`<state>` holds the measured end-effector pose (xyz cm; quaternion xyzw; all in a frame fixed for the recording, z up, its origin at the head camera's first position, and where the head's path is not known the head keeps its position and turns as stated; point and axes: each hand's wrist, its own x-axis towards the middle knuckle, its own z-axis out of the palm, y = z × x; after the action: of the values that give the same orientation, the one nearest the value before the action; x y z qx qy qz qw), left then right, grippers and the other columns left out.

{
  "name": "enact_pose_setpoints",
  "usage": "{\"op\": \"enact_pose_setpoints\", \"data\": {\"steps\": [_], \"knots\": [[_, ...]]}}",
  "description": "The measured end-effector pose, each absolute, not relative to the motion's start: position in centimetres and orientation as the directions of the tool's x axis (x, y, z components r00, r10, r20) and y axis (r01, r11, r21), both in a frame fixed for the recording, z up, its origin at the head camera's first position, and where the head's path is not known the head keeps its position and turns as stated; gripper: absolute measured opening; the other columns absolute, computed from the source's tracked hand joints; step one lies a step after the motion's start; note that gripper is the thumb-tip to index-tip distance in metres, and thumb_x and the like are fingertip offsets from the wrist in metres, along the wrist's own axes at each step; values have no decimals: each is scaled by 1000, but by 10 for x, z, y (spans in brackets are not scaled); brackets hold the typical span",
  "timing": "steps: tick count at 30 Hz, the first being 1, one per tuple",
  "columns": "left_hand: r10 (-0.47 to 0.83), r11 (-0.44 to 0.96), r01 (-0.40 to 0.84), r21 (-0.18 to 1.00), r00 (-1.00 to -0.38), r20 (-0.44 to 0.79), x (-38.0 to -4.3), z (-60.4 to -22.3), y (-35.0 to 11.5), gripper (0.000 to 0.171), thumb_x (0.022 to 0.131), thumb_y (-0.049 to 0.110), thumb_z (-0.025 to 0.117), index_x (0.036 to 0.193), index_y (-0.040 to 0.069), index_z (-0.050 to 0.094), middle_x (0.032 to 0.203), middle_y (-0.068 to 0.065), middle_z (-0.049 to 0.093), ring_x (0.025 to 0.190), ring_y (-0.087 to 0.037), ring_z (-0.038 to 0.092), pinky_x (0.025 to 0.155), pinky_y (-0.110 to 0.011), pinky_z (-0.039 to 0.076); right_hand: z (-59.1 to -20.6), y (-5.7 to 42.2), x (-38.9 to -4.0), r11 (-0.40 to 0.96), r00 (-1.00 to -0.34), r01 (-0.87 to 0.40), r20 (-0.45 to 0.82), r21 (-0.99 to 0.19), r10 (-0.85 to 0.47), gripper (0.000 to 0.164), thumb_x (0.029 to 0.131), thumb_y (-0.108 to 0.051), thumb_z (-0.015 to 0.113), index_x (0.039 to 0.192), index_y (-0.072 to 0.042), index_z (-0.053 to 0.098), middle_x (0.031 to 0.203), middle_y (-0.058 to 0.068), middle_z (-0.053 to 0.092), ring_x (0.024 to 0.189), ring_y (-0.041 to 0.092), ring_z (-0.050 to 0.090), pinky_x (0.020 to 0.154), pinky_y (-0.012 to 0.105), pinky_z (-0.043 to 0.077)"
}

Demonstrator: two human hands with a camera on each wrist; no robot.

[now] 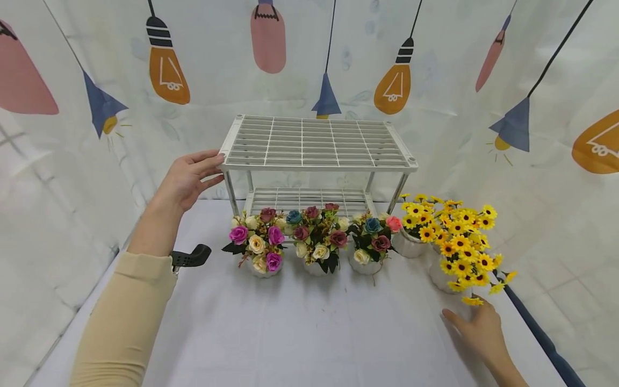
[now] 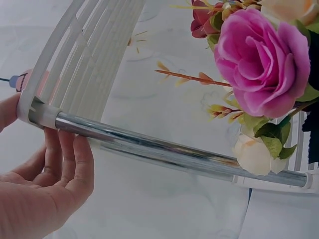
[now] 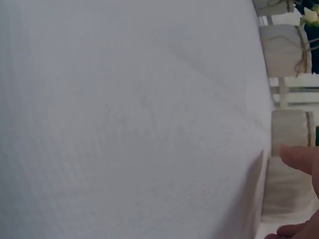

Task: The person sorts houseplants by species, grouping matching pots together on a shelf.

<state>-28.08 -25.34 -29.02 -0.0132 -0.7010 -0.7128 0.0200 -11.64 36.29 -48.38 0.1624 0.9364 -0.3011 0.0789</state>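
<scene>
A white two-tier wire rack with chrome legs stands at the back of the table. My left hand grips its front left top corner; in the left wrist view the thumb lies over the corner and the fingers bend against the leg. On the right, my right hand is beside a white pot of yellow sunflowers, thumb spread away from the fingers. The flowers partly cover its fingertips, so contact with the pot is unclear. In the right wrist view, the thumb appears before the white pots.
Three white pots of artificial roses stand before the rack: one with magenta roses, a middle one, and one with a blue rose. Another sunflower pot stands by the right leg. A patterned curtain hangs behind the white-covered table.
</scene>
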Motion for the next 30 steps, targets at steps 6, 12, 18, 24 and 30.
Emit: {"op": "enact_pose_setpoints", "data": {"steps": [6, 12, 18, 24, 30], "knots": [[-10, -18, 44, 999, -999, 44, -280, -291, -253, 72, 95, 32, 76, 151, -1, 46, 111, 7, 70, 110, -17, 62, 114, -48, 37, -490, 367, -128, 684, -917, 399, -275, -611, 289, 127, 90, -60, 72, 150, 24, -3, 149, 52, 12, 139, 65, 16, 112, 71, 22], [-2, -20, 46, 999, -999, 46, -279, -290, -253, 71, 96, 31, 76, 151, -2, 46, 112, 6, 70, 108, -15, 62, 114, -48, 37, -492, 364, -137, 595, -911, 405, -249, -694, 329, 128, 89, -59, 75, 157, 13, -7, 159, 42, 6, 145, 59, 12, 114, 70, 19], [0, -18, 47, 999, -999, 47, -280, -290, -253, 71, 95, 32, 76, 151, -2, 46, 114, 5, 70, 109, -15, 62, 114, -47, 38, -503, 359, -142, 566, -931, 286, -85, -773, 354, 110, 86, -45, 84, 160, 0, 16, 158, 30, 28, 145, 50, 25, 114, 66, 23], [0, -27, 46, 999, -999, 46, -280, -290, -255, 71, 95, 31, 76, 151, -2, 46, 114, 5, 70, 108, -15, 62, 114, -47, 38, -507, 351, -148, 536, -927, 210, 7, -818, 375, 94, 85, -38, 87, 154, -8, 31, 151, 19, 44, 140, 39, 36, 114, 60, 27], [3, -31, 43, 999, -999, 43, -281, -290, -254, 70, 95, 31, 76, 150, -1, 47, 113, 5, 71, 108, -15, 62, 114, -47, 38, -506, 352, -154, 519, -923, 215, 2, -827, 385, 105, 85, -41, 86, 162, -10, 21, 161, 18, 33, 148, 40, 28, 119, 60, 19]]}}
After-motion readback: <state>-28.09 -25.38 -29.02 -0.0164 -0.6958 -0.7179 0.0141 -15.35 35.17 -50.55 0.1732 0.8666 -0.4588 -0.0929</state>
